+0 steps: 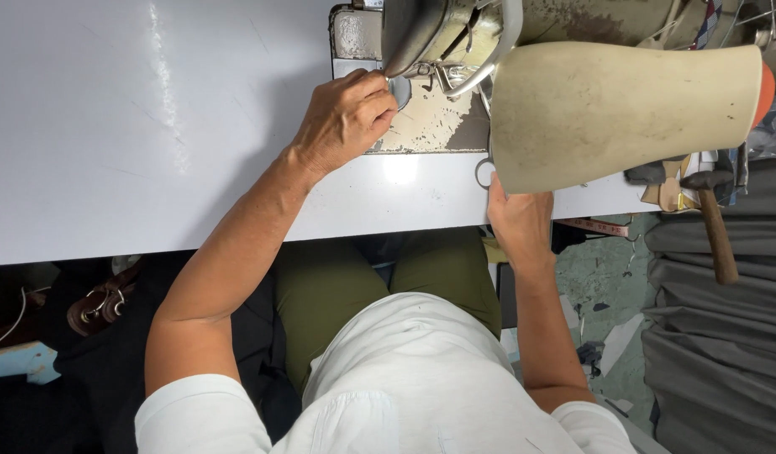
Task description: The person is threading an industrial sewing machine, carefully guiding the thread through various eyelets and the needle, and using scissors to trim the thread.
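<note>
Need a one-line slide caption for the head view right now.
Left hand at the sewing machine presser area, right hand under its beige body on a white table.

Glossy white table (152, 126), glare streak, possibly grey-green scrap-littered floor (602, 286)

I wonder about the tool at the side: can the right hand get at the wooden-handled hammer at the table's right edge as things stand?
Probably yes. The right hand rests at the table edge under the beige cone-shaped cover, and the wooden-handled hammer lies to its right with nothing visible between them.
</note>
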